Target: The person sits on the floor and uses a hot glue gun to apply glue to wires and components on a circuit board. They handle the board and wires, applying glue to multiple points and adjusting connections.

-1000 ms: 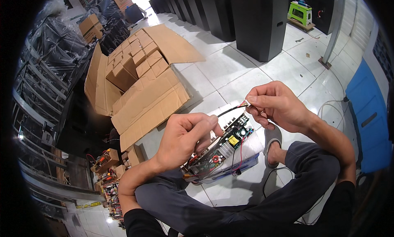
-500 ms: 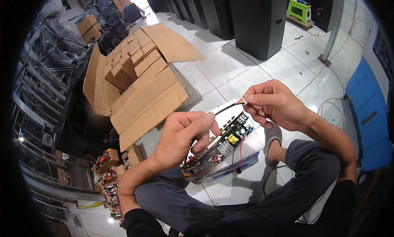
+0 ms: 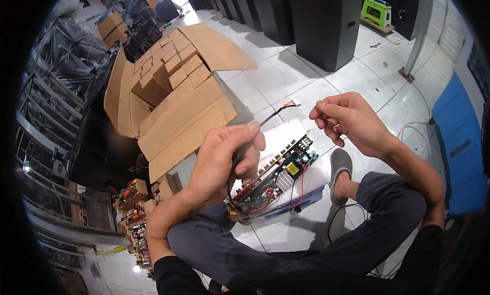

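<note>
My left hand (image 3: 219, 154) is closed around a black cable (image 3: 269, 117) above the circuit board. The cable's free end fans into thin coloured wires with a small white plug (image 3: 296, 104). To the right of the plug, my right hand (image 3: 347, 119) is held up with nothing in it, its fingers loosely bent and partly apart. Below both hands sits an amplifier circuit board (image 3: 278, 177) with a silver heat sink, a yellow transformer (image 3: 292, 168) and red and black wires. It rests tilted on a white foam block (image 3: 317, 178) over something blue.
An open cardboard carton (image 3: 186, 108) holding several small boxes stands ahead on the left. More circuit boards (image 3: 137, 228) are stacked at the lower left. Tall black speaker cabinets (image 3: 326, 29) line the back. A green stool (image 3: 376, 14) and a blue panel (image 3: 459, 147) are on the right.
My right hand has let go of the plug end and moved slightly up and right. The plug now sticks out freely from the cable in my left hand, which has risen a little.
</note>
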Available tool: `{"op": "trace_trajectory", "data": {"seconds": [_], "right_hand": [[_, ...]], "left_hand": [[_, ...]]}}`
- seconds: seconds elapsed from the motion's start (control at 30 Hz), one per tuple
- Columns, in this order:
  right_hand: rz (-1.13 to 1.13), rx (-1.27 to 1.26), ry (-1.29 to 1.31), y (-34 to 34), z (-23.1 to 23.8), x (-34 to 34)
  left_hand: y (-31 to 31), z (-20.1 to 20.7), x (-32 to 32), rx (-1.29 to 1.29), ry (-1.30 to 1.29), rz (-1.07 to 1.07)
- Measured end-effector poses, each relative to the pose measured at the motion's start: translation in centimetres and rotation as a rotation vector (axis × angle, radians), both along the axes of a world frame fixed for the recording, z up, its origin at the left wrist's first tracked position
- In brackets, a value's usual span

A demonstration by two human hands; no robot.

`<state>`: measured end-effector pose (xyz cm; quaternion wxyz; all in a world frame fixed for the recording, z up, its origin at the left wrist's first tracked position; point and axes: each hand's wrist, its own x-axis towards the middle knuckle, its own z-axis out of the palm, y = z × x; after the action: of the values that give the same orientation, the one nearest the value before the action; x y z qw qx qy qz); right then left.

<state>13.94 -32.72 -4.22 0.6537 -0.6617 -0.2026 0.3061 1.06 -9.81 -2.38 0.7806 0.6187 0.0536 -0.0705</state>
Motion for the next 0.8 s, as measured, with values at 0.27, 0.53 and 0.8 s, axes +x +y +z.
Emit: {"op": "trace_trajectory", "data": {"seconds": [0.27, 0.53, 0.8], "right_hand": [[-0.005, -0.055, -0.048, 0.21, -0.27, 0.05], [-0.010, -0.052, -0.035, 0.20, -0.35, 0.10], [0.001, -0.068, -0.048, 0.25, -0.42, 0.16]], "left_hand": [[0.09, -0.08, -0.10, -0.042, -0.013, 0.002], [-0.14, -0.07, -0.43, 0.121, -0.085, 0.037], [-0.21, 0.09, -0.75, 0.195, -0.152, 0.066]]}}
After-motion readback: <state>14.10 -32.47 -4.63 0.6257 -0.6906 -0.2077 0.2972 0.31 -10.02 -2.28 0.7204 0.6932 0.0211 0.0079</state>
